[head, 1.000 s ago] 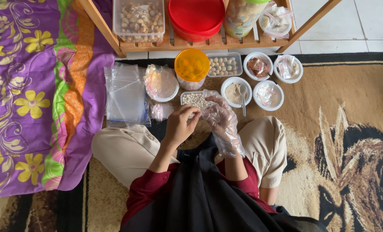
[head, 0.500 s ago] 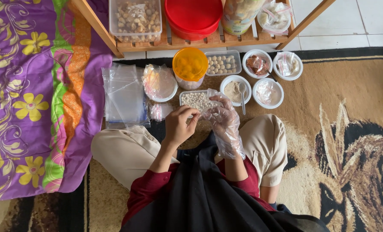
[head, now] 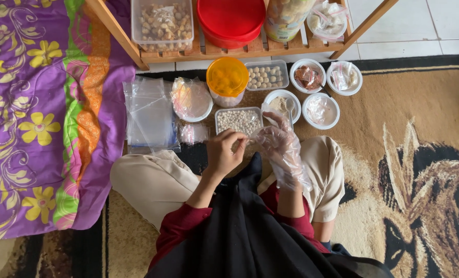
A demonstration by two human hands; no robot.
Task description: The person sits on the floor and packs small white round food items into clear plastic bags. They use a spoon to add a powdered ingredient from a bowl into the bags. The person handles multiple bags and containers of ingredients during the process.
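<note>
Both hands are meeting mid-frame over the lap: bare left hand (head: pixel 224 153) is pinching the thin clear glove on the right hand (head: pixel 281 149), whose fingers are half curled, gripping nothing else. They're hovering just below the rectangular tub of pale balls (head: pixel 238 120), with bowls crowding above and open carpet (head: pixel 420 134) right.

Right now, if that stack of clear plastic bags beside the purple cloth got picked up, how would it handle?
The stack of clear plastic bags looks thin and wrinkled, so it would probably flop and sag. The sheets are glossy and loosely layered, so they may slide apart. It is likely very light for its spread, easily shifted by a nudge.
</note>
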